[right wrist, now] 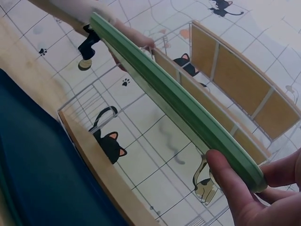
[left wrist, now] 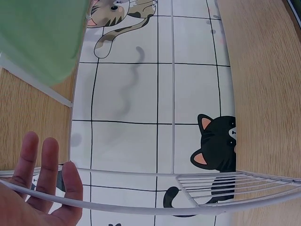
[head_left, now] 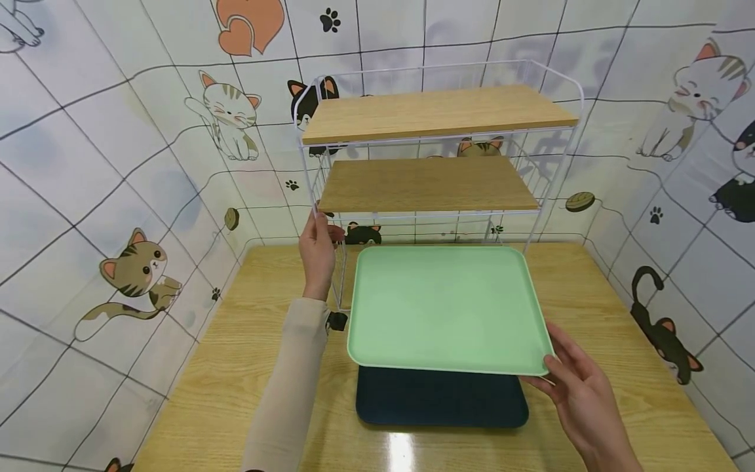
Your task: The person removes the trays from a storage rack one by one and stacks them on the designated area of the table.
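Observation:
A light green rectangular tray is held above the table in front of a white wire rack with wooden shelves. My right hand pinches the tray at its near right corner. In the right wrist view the thumb and fingers lie on opposite faces of the tray's edge. At the rack's left side, my left hand grips the frame, level with just below the middle shelf. Its fingers reach past the white wire in the left wrist view. Below the green tray lies a dark blue tray, partly hidden by it.
The rack stands toward the back of a wooden table. Tiled-pattern walls with cat drawings enclose the table at the back and both sides. The rack's lowest level is largely hidden behind the green tray in the head view.

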Motion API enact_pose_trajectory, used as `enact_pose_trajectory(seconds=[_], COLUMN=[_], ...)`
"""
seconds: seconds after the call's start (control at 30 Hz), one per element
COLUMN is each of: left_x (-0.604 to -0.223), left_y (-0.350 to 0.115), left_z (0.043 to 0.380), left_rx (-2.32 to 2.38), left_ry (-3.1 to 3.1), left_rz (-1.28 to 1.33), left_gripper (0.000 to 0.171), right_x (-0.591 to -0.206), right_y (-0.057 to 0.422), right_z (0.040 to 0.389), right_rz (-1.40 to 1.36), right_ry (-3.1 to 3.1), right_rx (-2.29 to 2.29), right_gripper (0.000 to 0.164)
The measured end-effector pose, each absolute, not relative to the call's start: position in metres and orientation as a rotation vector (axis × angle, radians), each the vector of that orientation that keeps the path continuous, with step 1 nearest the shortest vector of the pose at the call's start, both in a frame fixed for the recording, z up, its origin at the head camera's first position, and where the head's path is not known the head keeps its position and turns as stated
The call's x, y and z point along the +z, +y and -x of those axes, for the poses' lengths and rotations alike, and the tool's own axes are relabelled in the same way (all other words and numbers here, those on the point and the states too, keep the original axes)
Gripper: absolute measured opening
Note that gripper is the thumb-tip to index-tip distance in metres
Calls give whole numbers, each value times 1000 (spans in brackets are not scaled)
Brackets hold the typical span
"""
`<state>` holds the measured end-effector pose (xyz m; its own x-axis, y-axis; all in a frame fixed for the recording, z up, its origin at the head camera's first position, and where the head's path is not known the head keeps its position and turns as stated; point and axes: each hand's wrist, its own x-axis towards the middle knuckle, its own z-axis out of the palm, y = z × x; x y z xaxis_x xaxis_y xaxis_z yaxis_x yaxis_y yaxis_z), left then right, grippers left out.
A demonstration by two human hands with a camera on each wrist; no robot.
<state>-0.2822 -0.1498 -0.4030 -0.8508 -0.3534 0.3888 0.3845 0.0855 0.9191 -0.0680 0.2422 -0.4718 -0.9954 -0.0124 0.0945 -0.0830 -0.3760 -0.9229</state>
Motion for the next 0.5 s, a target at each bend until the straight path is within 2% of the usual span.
enact_pose_trajectory(seconds=[0.13,0.27,0.5], left_x=[-404,-403,-403], left_y=[-149,-151,-151], left_z=[284,284,283], left_rx=[-1807,-1835,-1814], left_ry=[-1851,-1856,-1864], left_rz=[38,40,53], left_gripper=[44,44,44], right_x=[-480,-489,-501], right_y=[243,242,240], right_z=[63,60,57], right_rz=[-63,-99,-62], right_ry=[-1720,-1638,-1629], right_rx=[2579,2629,2671], right_gripper=[63,51,46])
